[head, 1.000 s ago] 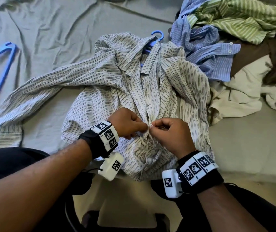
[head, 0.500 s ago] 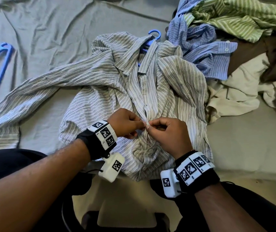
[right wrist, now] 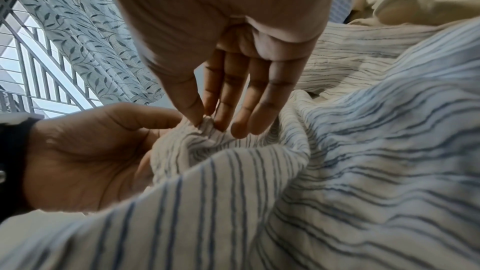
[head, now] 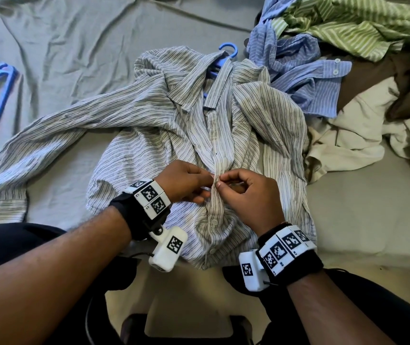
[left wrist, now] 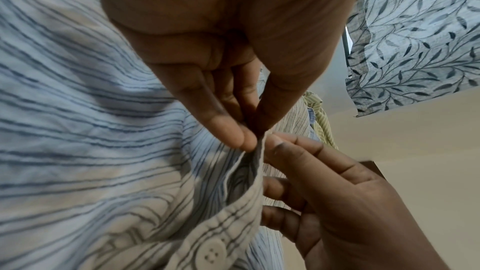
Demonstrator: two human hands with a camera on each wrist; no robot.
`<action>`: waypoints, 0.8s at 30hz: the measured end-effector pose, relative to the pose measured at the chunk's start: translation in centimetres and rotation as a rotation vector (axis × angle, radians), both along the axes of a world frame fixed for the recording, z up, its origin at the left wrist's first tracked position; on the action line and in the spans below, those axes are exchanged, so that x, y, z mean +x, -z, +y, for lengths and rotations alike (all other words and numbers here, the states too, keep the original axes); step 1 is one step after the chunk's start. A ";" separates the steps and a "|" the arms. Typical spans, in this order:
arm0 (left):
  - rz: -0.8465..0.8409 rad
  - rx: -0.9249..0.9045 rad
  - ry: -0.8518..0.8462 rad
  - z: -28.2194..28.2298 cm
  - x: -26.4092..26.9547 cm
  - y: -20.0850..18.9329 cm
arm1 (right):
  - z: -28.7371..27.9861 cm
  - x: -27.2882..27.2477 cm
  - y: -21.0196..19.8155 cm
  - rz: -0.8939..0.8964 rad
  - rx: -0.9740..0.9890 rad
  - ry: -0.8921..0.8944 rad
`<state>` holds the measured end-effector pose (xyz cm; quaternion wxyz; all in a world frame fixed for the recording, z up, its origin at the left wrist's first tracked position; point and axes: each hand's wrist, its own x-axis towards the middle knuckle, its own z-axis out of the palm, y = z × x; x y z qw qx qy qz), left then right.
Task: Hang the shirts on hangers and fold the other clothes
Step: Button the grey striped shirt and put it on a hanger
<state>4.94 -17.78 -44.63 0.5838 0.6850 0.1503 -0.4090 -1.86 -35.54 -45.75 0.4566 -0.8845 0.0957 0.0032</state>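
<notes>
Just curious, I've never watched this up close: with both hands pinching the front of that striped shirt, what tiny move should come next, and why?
Probably push the button through its hole. The left hand and right hand pinch the striped shirt at its front strip, the blue hanger already sits inside the collar, and lower buttons look unfastened.

Grey wrinkled bedsheet (head: 79, 46) covers the bed. Leaf-patterned curtain (right wrist: 85, 34) hangs beside a barred window (right wrist: 28, 69), daylit. Cream wall (left wrist: 402, 141). Pale floor (head: 186, 302) below bed edge.

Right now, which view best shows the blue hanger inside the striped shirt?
The head view: the hanger shows its hook poking out above the collar of the striped shirt. Both wrist views show only fingers pinching the shirt front; no hanger appears there.
</notes>
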 end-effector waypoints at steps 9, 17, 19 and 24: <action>-0.031 -0.014 -0.013 0.1 -0.1 0.2 | -0.1 0.1 0.4 -0.020 -0.005 0.013; -0.045 -0.018 0.014 0.1 -0.1 0.6 | -0.2 0.5 0.8 0.157 0.301 0.100; -0.043 -0.027 0.017 0.0 0.0 0.7 | -0.3 0.7 0.9 0.202 0.406 0.131; -0.067 -0.022 0.034 0.1 -0.1 0.8 | -0.5 0.7 0.7 0.227 0.453 0.140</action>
